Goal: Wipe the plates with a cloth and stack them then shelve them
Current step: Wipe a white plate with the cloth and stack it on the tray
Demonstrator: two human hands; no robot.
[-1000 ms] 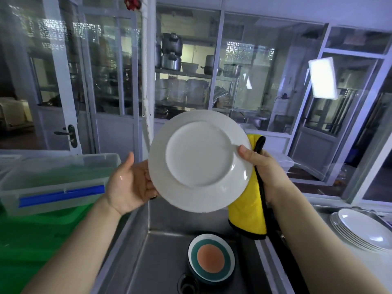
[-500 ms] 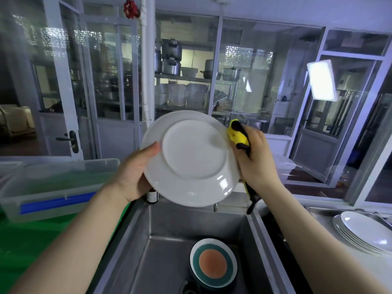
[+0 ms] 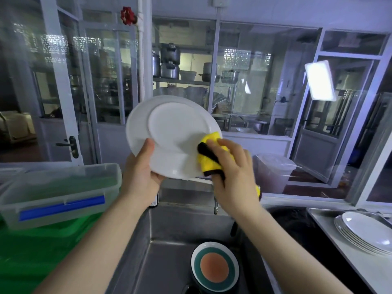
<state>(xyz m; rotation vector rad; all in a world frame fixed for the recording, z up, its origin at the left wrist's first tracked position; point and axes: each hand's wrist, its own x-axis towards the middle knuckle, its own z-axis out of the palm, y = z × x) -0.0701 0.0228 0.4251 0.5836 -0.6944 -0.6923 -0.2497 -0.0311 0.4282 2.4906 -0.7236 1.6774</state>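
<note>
Plate: white plate [image 3: 169, 134] sits at the centre of the frame, raised above the sink [image 3: 169, 240] and tilted so one broad face turns toward the camera; that angle likely gives the cloth a flat surface to work on and lets drips fall into the basin.
Left hand: left hand [image 3: 140, 175] grips the plate's lower left rim, thumb over the near face and palm cupped underneath; the other fingers are hidden behind. Holding by the edge leaves most of the face free for wiping.
Right hand: right hand [image 3: 231, 166] has its fingers curled round a bunched yellow cloth [image 3: 212, 153] with black trim and presses it against the plate's lower right part.
Stack: pile of white plates [image 3: 367, 232] rests on the worktop [image 3: 339, 251] at the lower right of the frame, close to the wiping hand, so it looks like the place for finished plates.
Sink contents: bowl with a teal ring and orange centre [image 3: 214, 267] lies in the basin at bottom centre, directly below the raised plate.
Left side: clear plastic box with a blue clip [image 3: 61, 194] stands on a green surface at the lower left, apart from the work.
Stage: wiping is under way on this plate; stacking it, then shelving, appear not yet done.
</note>
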